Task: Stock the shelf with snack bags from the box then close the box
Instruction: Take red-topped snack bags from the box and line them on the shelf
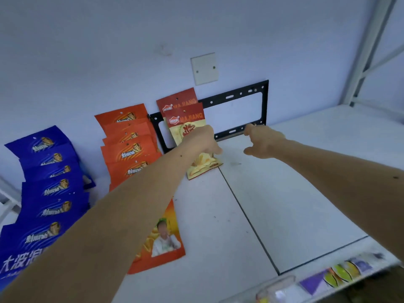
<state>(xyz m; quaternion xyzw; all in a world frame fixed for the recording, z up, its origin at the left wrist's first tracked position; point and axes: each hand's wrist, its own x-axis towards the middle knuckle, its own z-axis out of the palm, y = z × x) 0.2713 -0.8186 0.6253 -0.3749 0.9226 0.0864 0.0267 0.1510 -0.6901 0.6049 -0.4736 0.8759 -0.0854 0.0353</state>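
Risk first: likely to topple, the two red-and-yellow MAJIANG bags (185, 119) leaning against the wall (109, 51) at the back of the shelf (284, 182), if let go before settled or nudged by a withdrawing wrist; could slide flat on the smooth white board, or tip left into the orange bags (129, 141) just beside the left hand. Also possible: knocking the orange row with the left forearm, stretched low across it. Left hand (202, 139) reaching far forward, back of the hand up, fingers pressed against the front red bag, apparently steadying or gripping it; thumb side hidden, so cannot say for certain whether pinched or merely pushed. Right hand (261, 142) just right of those bags, apart from them, fingers loosely spread and holding nothing, fingertips near the black metal bracket (240, 96) on the wall. Further left of the left arm, a row of blue bags (48, 184), overlapped like tiles. Box out of view, so closing not yet judged begun. Beyond the right hand, bare shelf for more stock.
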